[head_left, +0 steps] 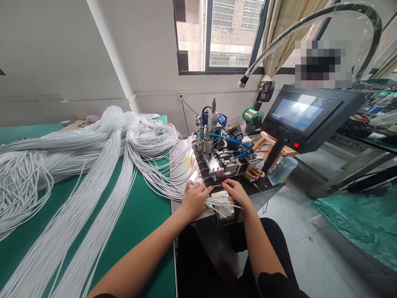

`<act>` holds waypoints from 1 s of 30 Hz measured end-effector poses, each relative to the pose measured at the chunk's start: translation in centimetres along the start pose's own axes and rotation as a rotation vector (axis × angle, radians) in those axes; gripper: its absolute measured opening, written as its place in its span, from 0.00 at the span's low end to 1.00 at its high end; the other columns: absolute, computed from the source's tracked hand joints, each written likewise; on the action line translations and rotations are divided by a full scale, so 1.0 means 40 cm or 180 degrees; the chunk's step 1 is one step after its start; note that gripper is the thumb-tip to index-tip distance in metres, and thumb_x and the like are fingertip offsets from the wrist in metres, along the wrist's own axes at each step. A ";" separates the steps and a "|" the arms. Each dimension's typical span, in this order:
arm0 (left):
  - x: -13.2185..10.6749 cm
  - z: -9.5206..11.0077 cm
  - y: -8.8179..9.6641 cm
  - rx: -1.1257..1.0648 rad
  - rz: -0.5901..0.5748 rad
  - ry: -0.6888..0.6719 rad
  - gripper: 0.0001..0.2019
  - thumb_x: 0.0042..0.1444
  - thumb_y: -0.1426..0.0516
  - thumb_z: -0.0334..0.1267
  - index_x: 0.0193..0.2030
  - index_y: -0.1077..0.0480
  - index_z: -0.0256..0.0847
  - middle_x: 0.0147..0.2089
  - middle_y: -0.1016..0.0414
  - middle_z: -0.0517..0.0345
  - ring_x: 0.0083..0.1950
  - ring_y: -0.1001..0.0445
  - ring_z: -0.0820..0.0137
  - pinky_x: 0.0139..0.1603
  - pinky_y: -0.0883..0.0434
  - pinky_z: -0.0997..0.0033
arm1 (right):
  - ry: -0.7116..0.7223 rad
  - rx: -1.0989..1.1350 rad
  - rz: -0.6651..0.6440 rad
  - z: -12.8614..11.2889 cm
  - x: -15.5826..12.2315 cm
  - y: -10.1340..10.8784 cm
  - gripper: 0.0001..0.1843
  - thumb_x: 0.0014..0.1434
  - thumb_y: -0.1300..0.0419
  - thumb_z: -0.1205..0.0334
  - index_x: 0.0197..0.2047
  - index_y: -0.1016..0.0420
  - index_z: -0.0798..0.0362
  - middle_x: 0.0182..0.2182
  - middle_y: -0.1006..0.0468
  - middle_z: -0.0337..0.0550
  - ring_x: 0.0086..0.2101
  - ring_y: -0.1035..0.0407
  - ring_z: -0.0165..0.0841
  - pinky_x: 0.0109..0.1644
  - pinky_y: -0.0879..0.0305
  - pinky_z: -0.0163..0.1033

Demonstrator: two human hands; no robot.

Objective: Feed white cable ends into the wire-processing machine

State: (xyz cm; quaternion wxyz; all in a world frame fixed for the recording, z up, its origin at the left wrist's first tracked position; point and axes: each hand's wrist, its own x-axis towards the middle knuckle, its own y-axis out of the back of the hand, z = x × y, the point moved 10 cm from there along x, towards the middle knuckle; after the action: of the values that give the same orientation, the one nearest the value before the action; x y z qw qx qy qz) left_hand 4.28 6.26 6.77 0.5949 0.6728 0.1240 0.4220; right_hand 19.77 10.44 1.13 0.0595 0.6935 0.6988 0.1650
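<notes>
Both hands are at the front edge of a small bench machine (217,159) with metal cylinders and blue air tubes. My left hand (194,199) is closed on a thin white cable (218,186), thumb and fingers pressed together. My right hand (237,193) pinches the same cable close to its end, a short way to the right. Just below the fingers, a bundle of white cable ends (221,201) lies across a pale block, some with red tips. The fingertips partly hide the held cable's end.
Long bundles of white cables (93,182) cover the green table (149,207) at left. A control screen (299,109) on a post stands right, under a bendable lamp (243,80). A solder wire spool (252,115) sits behind the machine; a clear blue container (283,169) is beside it.
</notes>
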 end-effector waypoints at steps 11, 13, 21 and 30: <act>0.000 -0.008 0.002 -0.0039 -0.0010 0.0086 0.26 0.45 0.45 0.27 0.53 0.32 0.47 0.39 0.26 0.54 0.44 0.32 0.62 0.52 0.49 0.53 | -0.0069 0.0408 -0.0063 -0.002 0.005 -0.010 0.16 0.52 0.42 0.49 0.24 0.35 0.53 0.22 0.39 0.34 0.24 0.45 0.29 0.29 0.48 0.34; 0.000 -0.011 0.001 -0.0036 0.0014 0.0106 0.26 0.44 0.44 0.27 0.53 0.31 0.46 0.38 0.26 0.54 0.43 0.32 0.62 0.51 0.49 0.53 | -0.0201 0.0539 -0.0122 0.014 0.010 -0.020 0.17 0.50 0.42 0.48 0.23 0.36 0.53 0.20 0.40 0.34 0.23 0.46 0.28 0.27 0.49 0.33; -0.006 -0.018 0.016 0.0039 0.0338 0.0256 0.15 0.51 0.44 0.30 0.46 0.28 0.47 0.40 0.24 0.55 0.44 0.31 0.62 0.53 0.50 0.51 | -0.0533 0.0879 -0.0082 0.055 0.007 -0.041 0.21 0.47 0.41 0.43 0.22 0.39 0.52 0.18 0.43 0.32 0.20 0.48 0.27 0.24 0.49 0.33; -0.007 -0.015 0.028 -0.0005 0.0339 0.0251 0.13 0.53 0.45 0.30 0.44 0.28 0.46 0.45 0.24 0.54 0.47 0.30 0.61 0.53 0.49 0.50 | -0.0259 0.0446 0.0437 0.003 -0.101 0.065 0.22 0.54 0.39 0.42 0.30 0.27 0.54 0.25 0.29 0.40 0.29 0.36 0.34 0.33 0.39 0.36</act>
State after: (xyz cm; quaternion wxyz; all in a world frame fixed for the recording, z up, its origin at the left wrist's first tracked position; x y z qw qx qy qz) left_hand 3.30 6.18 7.64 0.5668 0.6608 0.1109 0.4794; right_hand 22.41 6.43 1.23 0.0278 0.7483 0.6565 0.0911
